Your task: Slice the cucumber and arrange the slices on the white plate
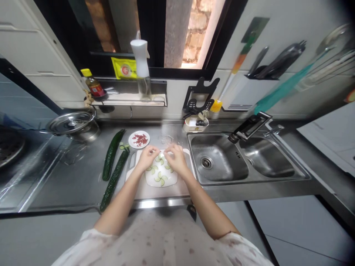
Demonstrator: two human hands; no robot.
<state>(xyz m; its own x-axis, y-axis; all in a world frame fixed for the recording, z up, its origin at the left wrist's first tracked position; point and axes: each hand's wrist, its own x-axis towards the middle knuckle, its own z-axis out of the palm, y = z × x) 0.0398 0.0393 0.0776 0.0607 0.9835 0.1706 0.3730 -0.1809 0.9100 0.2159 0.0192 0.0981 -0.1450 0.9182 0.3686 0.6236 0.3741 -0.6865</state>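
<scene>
Spotted shirt point(161, 240) | left hand point(146, 157) and right hand point(176, 158) seemingly pinching cucumber slices point(158, 174) over white plate point(172, 180) | yellow packet point(124, 68) print unreadable

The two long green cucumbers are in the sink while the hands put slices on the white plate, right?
No. In the head view the two long green cucumbers lie on the steel counter, not in the steel sink. The left hand and right hand do touch pale slices on the square white plate.

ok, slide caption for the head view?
Left hand and right hand touch cucumber slices on a white plate, two cucumbers lying to its left.
</scene>
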